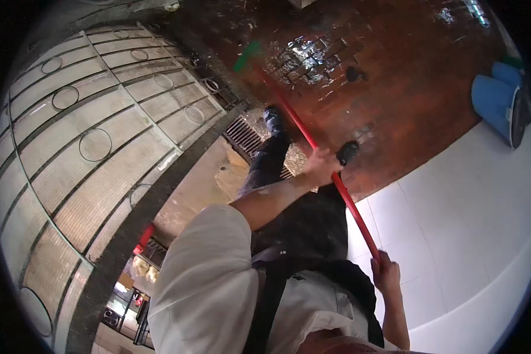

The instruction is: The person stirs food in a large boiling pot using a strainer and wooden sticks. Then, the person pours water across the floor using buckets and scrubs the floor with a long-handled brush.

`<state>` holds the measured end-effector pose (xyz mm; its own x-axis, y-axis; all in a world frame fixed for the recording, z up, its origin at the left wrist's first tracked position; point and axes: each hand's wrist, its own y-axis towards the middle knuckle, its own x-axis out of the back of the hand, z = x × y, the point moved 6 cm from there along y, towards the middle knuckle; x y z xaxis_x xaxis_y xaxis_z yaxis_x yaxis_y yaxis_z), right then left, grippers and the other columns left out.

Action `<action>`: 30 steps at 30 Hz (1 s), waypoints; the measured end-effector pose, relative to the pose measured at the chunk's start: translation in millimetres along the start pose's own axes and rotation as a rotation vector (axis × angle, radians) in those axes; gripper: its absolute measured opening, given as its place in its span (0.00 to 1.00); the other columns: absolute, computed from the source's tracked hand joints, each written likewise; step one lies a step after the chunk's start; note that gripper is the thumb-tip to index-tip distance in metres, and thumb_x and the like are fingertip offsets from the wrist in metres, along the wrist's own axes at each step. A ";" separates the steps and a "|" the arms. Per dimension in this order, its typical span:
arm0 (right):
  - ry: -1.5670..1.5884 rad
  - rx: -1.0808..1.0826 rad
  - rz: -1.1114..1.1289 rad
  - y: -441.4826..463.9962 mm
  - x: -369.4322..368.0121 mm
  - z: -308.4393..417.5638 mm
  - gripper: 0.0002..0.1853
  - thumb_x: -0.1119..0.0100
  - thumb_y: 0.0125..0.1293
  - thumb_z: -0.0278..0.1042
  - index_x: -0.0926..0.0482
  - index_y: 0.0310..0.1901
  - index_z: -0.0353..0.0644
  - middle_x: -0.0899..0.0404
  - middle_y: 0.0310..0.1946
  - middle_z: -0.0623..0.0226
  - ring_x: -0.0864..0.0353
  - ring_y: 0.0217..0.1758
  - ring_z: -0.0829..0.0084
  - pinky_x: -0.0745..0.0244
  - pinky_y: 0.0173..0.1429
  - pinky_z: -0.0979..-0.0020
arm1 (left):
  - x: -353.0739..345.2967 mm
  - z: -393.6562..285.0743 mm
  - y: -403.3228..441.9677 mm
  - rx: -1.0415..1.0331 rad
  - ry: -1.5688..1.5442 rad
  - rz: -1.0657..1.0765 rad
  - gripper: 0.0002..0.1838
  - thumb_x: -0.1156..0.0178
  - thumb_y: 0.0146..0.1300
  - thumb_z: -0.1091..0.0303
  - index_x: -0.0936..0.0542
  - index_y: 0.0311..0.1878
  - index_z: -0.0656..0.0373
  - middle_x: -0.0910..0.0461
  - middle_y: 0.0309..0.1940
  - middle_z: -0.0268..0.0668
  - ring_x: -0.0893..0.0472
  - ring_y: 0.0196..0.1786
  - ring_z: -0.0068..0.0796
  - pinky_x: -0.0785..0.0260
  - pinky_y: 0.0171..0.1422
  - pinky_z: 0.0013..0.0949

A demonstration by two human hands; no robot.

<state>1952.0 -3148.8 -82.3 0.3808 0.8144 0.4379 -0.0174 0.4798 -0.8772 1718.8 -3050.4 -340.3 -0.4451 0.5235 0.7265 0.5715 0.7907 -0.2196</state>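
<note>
A long red-handled broom point(360, 215) runs slantwise from beside my body out over the wet brick floor point(395, 118). Its green head point(248, 56) is blurred, so the bristles do not show clearly. My left hand point(321, 167) is closed around the middle of the handle, with that arm stretched forward. Near the handle's upper end, my right hand point(386, 271) grips it low at my right side. My dark shoes point(348, 153) stand on either side of the handle.
A metal-framed panel with ring shapes point(94, 144) fills the left side. Beside my feet lies a drain grate point(242, 137). Blue bins point(492, 103) stand at the right, near the white tiled surface point(419, 236). Puddles shine on the bricks.
</note>
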 end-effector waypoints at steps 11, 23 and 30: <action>0.266 0.238 -0.160 148.7 -94.8 168.4 0.19 0.48 0.72 0.49 0.25 0.53 0.44 0.18 0.33 0.45 0.18 0.32 0.41 0.22 0.37 0.46 | 65.1 260.5 -22.0 -0.027 0.102 -0.301 0.02 0.37 0.47 0.64 0.19 0.22 0.47 0.21 0.27 0.38 0.22 0.40 0.46 0.33 0.56 0.51; 0.159 -0.025 -0.209 43.1 0.2 -7.6 0.10 0.43 0.65 0.30 0.19 0.47 0.42 0.21 0.23 0.52 0.19 0.24 0.55 0.26 0.30 0.61 | 61.3 46.7 31.9 0.047 -0.472 -0.421 0.04 0.36 0.47 0.61 0.13 0.27 0.42 0.20 0.27 0.36 0.20 0.36 0.47 0.32 0.41 0.55; -0.134 -0.213 -0.172 -125.3 46.4 -98.9 0.11 0.46 0.68 0.34 0.22 0.48 0.40 0.28 0.16 0.53 0.24 0.18 0.51 0.31 0.24 0.57 | -105.6 -184.9 42.9 -0.181 -0.454 0.093 0.05 0.39 0.49 0.64 0.17 0.24 0.51 0.19 0.28 0.36 0.22 0.44 0.45 0.34 0.55 0.53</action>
<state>2063.3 -3203.4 28.4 0.2360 0.7694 0.5936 0.2362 0.5471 -0.8030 1917.9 -3130.5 -306.0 -0.6184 0.7067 0.3437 0.7161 0.6869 -0.1241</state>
